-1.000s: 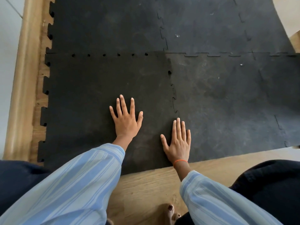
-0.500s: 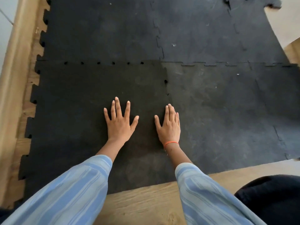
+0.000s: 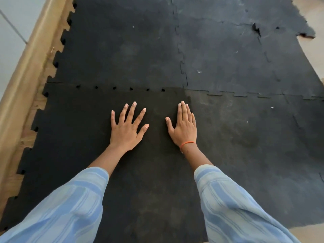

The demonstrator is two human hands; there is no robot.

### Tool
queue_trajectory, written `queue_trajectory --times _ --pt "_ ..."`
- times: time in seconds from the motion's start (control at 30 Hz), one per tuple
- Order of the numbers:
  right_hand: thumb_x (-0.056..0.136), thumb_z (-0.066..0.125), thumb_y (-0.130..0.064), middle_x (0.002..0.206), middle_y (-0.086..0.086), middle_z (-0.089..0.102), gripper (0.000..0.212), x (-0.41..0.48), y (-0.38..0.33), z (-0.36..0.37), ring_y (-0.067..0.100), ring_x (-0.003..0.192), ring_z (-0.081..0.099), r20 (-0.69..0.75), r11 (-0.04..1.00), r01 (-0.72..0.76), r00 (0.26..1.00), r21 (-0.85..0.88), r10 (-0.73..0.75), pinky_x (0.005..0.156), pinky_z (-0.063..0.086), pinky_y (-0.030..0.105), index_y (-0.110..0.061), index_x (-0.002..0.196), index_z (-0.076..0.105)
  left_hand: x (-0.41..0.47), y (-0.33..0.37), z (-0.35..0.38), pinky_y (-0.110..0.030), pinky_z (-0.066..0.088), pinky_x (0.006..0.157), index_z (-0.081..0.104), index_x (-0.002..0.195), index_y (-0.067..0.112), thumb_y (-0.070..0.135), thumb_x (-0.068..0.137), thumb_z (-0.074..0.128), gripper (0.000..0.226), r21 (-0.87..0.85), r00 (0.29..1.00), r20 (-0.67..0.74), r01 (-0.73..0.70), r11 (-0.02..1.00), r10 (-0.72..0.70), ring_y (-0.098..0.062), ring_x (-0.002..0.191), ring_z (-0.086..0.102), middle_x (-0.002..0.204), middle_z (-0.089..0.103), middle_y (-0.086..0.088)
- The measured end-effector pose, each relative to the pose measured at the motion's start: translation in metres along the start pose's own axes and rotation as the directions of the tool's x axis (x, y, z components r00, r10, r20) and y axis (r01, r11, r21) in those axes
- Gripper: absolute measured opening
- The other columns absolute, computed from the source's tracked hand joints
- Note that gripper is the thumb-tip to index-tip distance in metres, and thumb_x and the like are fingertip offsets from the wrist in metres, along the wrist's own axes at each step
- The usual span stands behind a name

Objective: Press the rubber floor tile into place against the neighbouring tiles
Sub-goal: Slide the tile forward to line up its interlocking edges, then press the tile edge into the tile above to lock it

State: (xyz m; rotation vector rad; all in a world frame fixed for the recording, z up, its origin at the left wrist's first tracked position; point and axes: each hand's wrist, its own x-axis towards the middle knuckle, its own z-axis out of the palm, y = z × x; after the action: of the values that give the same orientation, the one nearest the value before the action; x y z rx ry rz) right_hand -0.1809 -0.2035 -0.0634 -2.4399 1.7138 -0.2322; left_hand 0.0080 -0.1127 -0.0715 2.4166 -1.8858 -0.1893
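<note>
A dark black rubber floor tile [image 3: 84, 130] with jigsaw edges lies on the floor at the near left. My left hand [image 3: 127, 127] rests flat on its middle, fingers spread, holding nothing. My right hand [image 3: 184, 128], with an orange band at the wrist, lies flat with fingers together along the tile's right edge, over the seam with the greyer neighbouring tile [image 3: 254, 141]. Small dark holes [image 3: 114, 88] show along the far seam with the tile behind [image 3: 122, 50].
A beige skirting board [image 3: 22, 76] and a strip of wooden floor [image 3: 37, 104] run along the left. More grey tiles [image 3: 228, 50] cover the far right, one with a tear [image 3: 256, 29]. Bare wooden floor [image 3: 308, 234] shows at the near right.
Both hands have slid forward along the tile toward the far seam. My right hand moved from the near part of the right seam up to its far part.
</note>
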Motion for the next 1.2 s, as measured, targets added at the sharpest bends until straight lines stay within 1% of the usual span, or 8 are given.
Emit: queue_trajectory --times 0.27,0.43,0.63,0.73,0.8,0.87,0.97,1.2 --pt "0.094 0.017 -0.063 0.163 0.000 0.005 0.077 0.007 -0.006 -0.012 0.016 0.150 0.001 0.132 0.990 -0.046 0.989 -0.131 0.063 0.121 -0.005 0.045 -0.013 0.153 0.008 0.004 -0.001 -0.008 -0.060 -0.006 0.113 -0.023 0.141 0.045 0.068 0.085 -0.003 0.064 -0.003 0.989 0.149 -0.013 1.000 0.014 -0.023 0.146 -0.017 0.159 -0.023 0.004" --pt "0.092 0.024 -0.067 0.163 0.004 0.007 0.082 0.015 0.007 -0.017 0.019 0.150 0.001 0.123 0.996 -0.074 0.989 -0.048 0.079 0.123 0.000 0.043 -0.012 0.153 0.011 0.014 -0.009 -0.017 -0.059 -0.007 0.113 -0.016 0.146 0.042 0.074 0.082 0.002 0.074 0.005 0.985 0.163 -0.063 0.998 0.061 -0.022 0.146 -0.018 0.158 -0.025 0.004" --pt "0.091 0.021 -0.069 0.162 0.005 0.006 0.084 0.020 0.011 -0.014 0.019 0.150 0.001 0.156 0.996 -0.063 0.985 -0.069 0.073 0.122 -0.001 0.041 -0.012 0.153 0.010 0.031 -0.013 -0.020 -0.061 -0.013 0.110 -0.027 0.140 0.043 0.077 0.080 0.001 0.075 0.009 0.963 0.259 -0.081 0.997 0.076 -0.025 0.142 -0.027 0.154 -0.035 0.003" --pt "0.095 0.025 -0.061 0.159 0.014 0.017 0.079 0.033 -0.004 -0.014 0.027 0.148 0.010 0.092 0.994 -0.053 0.994 -0.097 0.062 0.123 0.003 0.043 -0.006 0.150 0.018 0.034 -0.014 -0.022 -0.061 -0.013 0.110 -0.027 0.140 0.044 0.079 0.079 0.003 0.076 -0.004 0.966 0.250 -0.064 0.998 0.063 -0.025 0.142 -0.027 0.155 -0.033 0.003" --pt "0.098 0.033 -0.051 0.153 0.015 0.028 0.068 0.044 -0.023 -0.011 0.029 0.144 0.021 0.029 0.998 0.034 0.999 -0.051 -0.033 0.122 0.008 0.043 -0.005 0.146 0.027 0.039 -0.014 -0.024 -0.060 -0.012 0.111 -0.020 0.144 0.043 0.080 0.079 0.005 0.078 -0.013 0.975 0.215 -0.057 0.998 0.059 -0.024 0.144 -0.023 0.157 -0.027 0.003" --pt "0.099 0.039 -0.043 0.149 0.014 0.036 0.060 0.048 -0.036 -0.002 0.029 0.141 0.028 -0.024 0.993 0.120 0.993 0.016 -0.120 0.121 0.015 0.043 -0.004 0.144 0.033 0.044 -0.016 -0.021 -0.059 -0.007 0.113 -0.009 0.148 0.041 0.078 0.081 0.005 0.078 -0.009 0.992 0.116 -0.042 0.999 0.042 -0.023 0.146 -0.014 0.161 -0.013 0.003" --pt "0.097 0.041 -0.043 0.145 0.012 0.041 0.059 0.050 -0.038 0.007 0.028 0.138 0.033 -0.080 0.993 0.103 0.992 0.053 -0.099 0.120 0.020 0.044 -0.005 0.141 0.037 0.046 -0.019 -0.013 -0.059 -0.002 0.114 0.001 0.149 0.040 0.075 0.083 0.005 0.075 0.004 0.999 -0.002 -0.034 0.999 0.034 -0.022 0.147 -0.004 0.161 0.002 0.002" --pt "0.098 0.036 -0.049 0.151 0.009 0.033 0.061 0.055 -0.037 0.004 0.025 0.142 0.025 -0.008 0.997 0.067 0.998 0.044 -0.067 0.122 0.013 0.040 -0.009 0.144 0.031 0.050 -0.019 -0.015 -0.058 -0.006 0.114 -0.005 0.148 0.041 0.075 0.082 0.000 0.075 0.006 0.996 0.084 -0.019 1.000 0.019 -0.021 0.147 -0.010 0.161 -0.005 0.005"
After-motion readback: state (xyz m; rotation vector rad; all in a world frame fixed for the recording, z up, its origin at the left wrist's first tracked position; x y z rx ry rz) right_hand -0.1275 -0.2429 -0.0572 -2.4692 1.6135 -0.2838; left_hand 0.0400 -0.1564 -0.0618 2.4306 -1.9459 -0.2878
